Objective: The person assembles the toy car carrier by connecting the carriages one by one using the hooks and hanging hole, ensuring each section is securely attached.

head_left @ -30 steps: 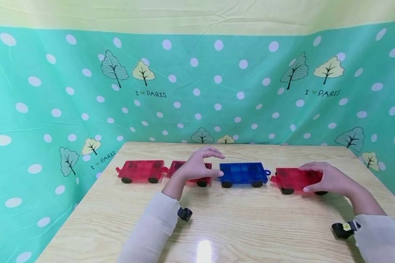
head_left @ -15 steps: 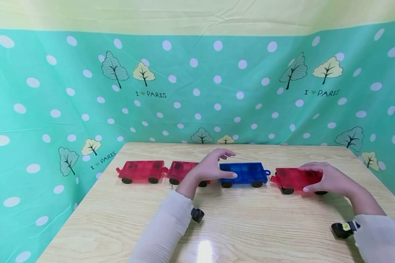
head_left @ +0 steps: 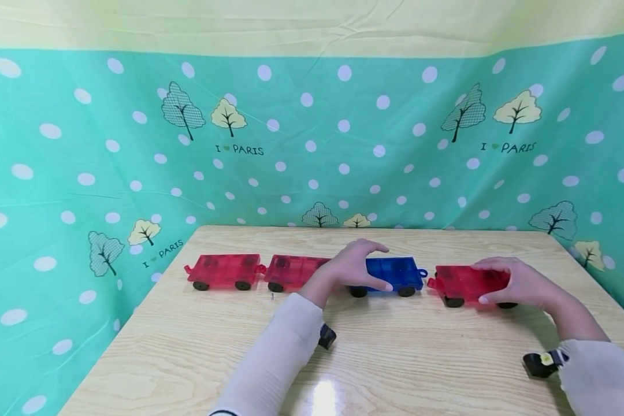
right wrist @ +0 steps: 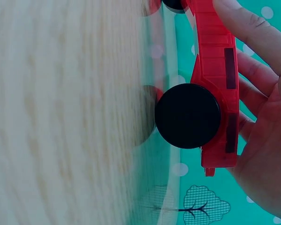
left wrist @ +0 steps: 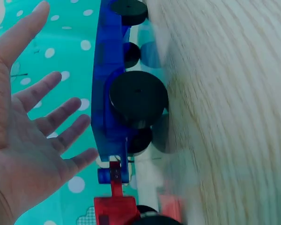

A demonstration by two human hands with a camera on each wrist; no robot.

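Observation:
My left hand (head_left: 351,267) hovers over the left part of a blue toy train car (head_left: 397,270), thumb in front and fingers spread. In the left wrist view, a gap shows between those fingers and the blue car (left wrist: 105,84). The blue car's near end meets the hook of a red car (left wrist: 114,208). On the right, my right hand (head_left: 525,283) grips a red toy train car (head_left: 457,280) by its right end, thumb on the front side. Its hook lies just short of the blue car's ring. The right wrist view shows the held red car (right wrist: 215,70) with its wheels down on the table.
Two more red train cars, one at the far left (head_left: 223,268) and one beside it (head_left: 293,271), stand coupled in line with the blue one. All are on a wooden table (head_left: 421,358). A green dotted cloth (head_left: 291,144) hangs behind the table.
My left hand has moved right, from over the second red car to over the blue car. My right hand and the cars have stayed in place.

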